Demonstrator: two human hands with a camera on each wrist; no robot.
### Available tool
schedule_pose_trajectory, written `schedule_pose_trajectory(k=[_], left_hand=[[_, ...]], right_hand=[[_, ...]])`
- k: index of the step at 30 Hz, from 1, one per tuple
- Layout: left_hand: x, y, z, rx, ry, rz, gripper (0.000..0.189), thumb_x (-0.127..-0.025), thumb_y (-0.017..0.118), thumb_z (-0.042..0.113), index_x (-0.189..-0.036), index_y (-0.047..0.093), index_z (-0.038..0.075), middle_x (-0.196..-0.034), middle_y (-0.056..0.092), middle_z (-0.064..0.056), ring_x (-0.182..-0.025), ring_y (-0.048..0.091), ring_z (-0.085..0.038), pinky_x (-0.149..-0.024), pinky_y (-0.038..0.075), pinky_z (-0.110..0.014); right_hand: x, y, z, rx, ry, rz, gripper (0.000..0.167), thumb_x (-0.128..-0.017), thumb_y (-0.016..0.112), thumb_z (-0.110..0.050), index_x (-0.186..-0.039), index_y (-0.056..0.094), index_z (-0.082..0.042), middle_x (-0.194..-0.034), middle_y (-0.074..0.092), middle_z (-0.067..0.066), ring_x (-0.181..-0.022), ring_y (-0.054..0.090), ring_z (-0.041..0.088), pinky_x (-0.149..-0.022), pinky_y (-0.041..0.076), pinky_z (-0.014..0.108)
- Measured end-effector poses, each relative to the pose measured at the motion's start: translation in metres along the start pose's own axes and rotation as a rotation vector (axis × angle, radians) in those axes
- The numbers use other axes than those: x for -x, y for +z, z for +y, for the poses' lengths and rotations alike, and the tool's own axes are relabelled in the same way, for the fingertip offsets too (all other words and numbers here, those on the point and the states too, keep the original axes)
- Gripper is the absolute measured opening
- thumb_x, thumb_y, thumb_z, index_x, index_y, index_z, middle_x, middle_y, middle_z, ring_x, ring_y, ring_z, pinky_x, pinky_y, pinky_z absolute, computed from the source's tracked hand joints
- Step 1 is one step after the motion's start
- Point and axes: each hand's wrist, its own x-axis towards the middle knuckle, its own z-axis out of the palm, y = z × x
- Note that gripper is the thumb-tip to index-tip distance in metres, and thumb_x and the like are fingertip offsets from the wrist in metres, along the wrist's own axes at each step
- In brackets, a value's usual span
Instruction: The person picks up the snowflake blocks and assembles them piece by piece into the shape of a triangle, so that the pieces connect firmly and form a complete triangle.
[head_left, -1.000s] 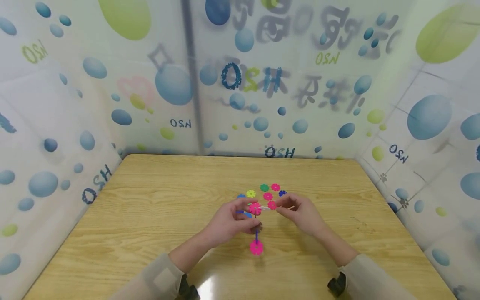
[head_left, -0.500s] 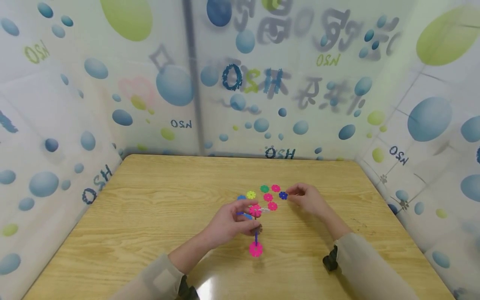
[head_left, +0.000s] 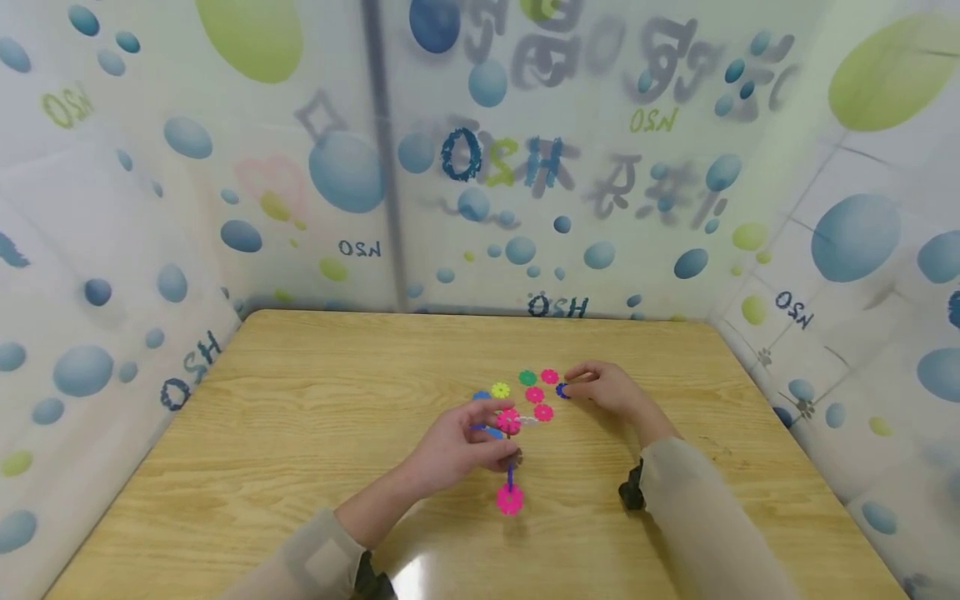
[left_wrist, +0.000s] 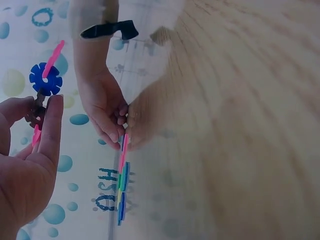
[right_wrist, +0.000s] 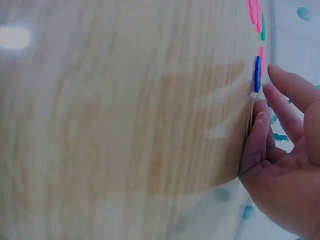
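Note:
My left hand (head_left: 457, 446) pinches a short chain of interlocking snowflake discs above the table. In the left wrist view its fingers grip a brown disc (left_wrist: 35, 117); a blue disc (left_wrist: 45, 79) joins onto it, and a pink disc (left_wrist: 54, 59) slots into the blue one. Another pink disc (head_left: 508, 420) shows by the fingertips in the head view. Low over the table, my right hand (head_left: 611, 390) has its fingertips right at a loose dark blue disc (head_left: 562, 390), which lies flat. The right wrist view shows the fingers apart beside this disc, with nothing pinched between them.
Loose discs lie grouped ahead of the left hand: green (head_left: 528, 378), yellow (head_left: 500, 390), several pink (head_left: 534, 395), light blue (head_left: 481, 395) and a white one (head_left: 528, 420). The wooden table (head_left: 337, 375) meets a patterned curtain (head_left: 480, 275) at its back edge.
My right hand has left the pink disc near the chain and moved right and away from me to the dark blue disc. The left hand keeps its grip on the chain in the same place.

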Motion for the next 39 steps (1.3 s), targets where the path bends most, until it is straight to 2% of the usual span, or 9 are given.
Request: schedule_pose_trajectory(k=[2, 8, 13, 15, 23, 27, 33, 36, 39], left_hand=[[0.000, 0.000, 0.000, -0.004, 0.004, -0.002, 0.061, -0.103, 0.077, 0.009, -0.159, 0.053, 0.006, -0.131, 0.070, -0.030, -0.102, 0.083, -0.024, -0.091, 0.068, -0.045], [0.000, -0.001, 0.000, -0.005, -0.003, -0.009, 0.062, -0.103, 0.077, 0.009, -0.160, 0.053, 0.006, -0.114, 0.081, -0.022, -0.102, 0.083, -0.024, -0.090, 0.068, -0.044], [0.001, 0.000, 0.000, 0.011, -0.013, -0.016, 0.065, -0.102, 0.078, 0.008, -0.160, 0.051, 0.005, -0.127, 0.072, -0.033, -0.101, 0.083, -0.023, -0.090, 0.068, -0.043], [0.001, 0.000, 0.000, 0.011, -0.017, -0.014, 0.065, -0.102, 0.078, 0.008, -0.160, 0.051, 0.006, -0.129, 0.071, -0.034, -0.101, 0.083, -0.023, -0.090, 0.068, -0.042], [0.000, 0.000, 0.000, 0.024, 0.000, -0.021, 0.063, -0.103, 0.076, 0.007, -0.161, 0.050, 0.003, -0.116, 0.079, -0.021, -0.101, 0.083, -0.021, -0.093, 0.067, -0.046], [0.000, 0.001, 0.001, 0.033, -0.008, -0.004, 0.063, -0.103, 0.077, 0.007, -0.160, 0.051, 0.005, -0.117, 0.078, -0.022, -0.100, 0.083, -0.022, -0.093, 0.067, -0.046], [0.001, 0.000, 0.001, 0.013, -0.028, 0.016, 0.062, -0.103, 0.078, 0.010, -0.159, 0.053, 0.008, -0.116, 0.079, -0.022, -0.101, 0.083, -0.024, -0.091, 0.068, -0.043], [0.001, 0.000, 0.000, -0.005, -0.022, 0.015, 0.062, -0.103, 0.078, 0.011, -0.160, 0.053, 0.007, -0.120, 0.078, -0.021, -0.102, 0.083, -0.025, -0.091, 0.068, -0.042], [0.000, 0.000, -0.001, -0.009, -0.021, 0.016, 0.061, -0.104, 0.078, 0.012, -0.160, 0.053, 0.008, -0.118, 0.079, -0.021, -0.102, 0.083, -0.025, -0.091, 0.068, -0.041]], right_hand=[[-0.001, 0.001, -0.001, 0.006, 0.000, -0.009, 0.035, -0.105, 0.076, -0.033, -0.133, 0.073, -0.013, -0.137, 0.066, 0.019, -0.111, 0.058, 0.031, -0.089, 0.048, 0.037], [0.002, 0.001, -0.003, 0.016, -0.007, -0.012, 0.032, -0.104, 0.076, -0.024, -0.134, 0.074, -0.012, -0.131, 0.065, 0.018, -0.114, 0.057, 0.032, -0.096, 0.049, 0.042], [0.002, 0.002, -0.004, 0.020, -0.015, -0.014, 0.030, -0.104, 0.077, -0.017, -0.132, 0.072, -0.008, -0.125, 0.066, 0.017, -0.110, 0.058, 0.030, -0.094, 0.049, 0.040], [0.001, 0.003, -0.004, 0.021, -0.018, -0.020, 0.029, -0.103, 0.077, -0.015, -0.131, 0.070, -0.006, -0.123, 0.067, 0.016, -0.108, 0.058, 0.030, -0.094, 0.049, 0.039], [0.003, 0.004, -0.001, 0.006, -0.020, -0.004, 0.026, -0.104, 0.076, -0.015, -0.127, 0.067, -0.008, -0.125, 0.067, 0.017, -0.113, 0.061, 0.032, -0.102, 0.052, 0.045], [0.012, 0.002, 0.002, 0.018, -0.050, 0.040, 0.021, -0.104, 0.076, -0.014, -0.122, 0.068, -0.009, -0.120, 0.071, 0.015, -0.108, 0.065, 0.029, -0.097, 0.054, 0.042], [0.035, 0.005, 0.004, -0.011, -0.115, 0.080, 0.014, -0.106, 0.073, -0.014, -0.120, 0.071, -0.010, -0.108, 0.074, 0.011, -0.093, 0.064, 0.023, -0.075, 0.053, 0.031], [0.051, 0.008, -0.002, -0.079, -0.141, 0.094, 0.017, -0.107, 0.073, -0.018, -0.122, 0.073, -0.011, -0.109, 0.075, 0.010, -0.094, 0.067, 0.021, -0.077, 0.059, 0.032], [0.069, 0.011, -0.011, -0.209, -0.176, 0.079, 0.025, -0.106, 0.075, -0.021, -0.127, 0.073, -0.008, -0.110, 0.077, 0.011, -0.099, 0.073, 0.025, -0.088, 0.066, 0.037]])
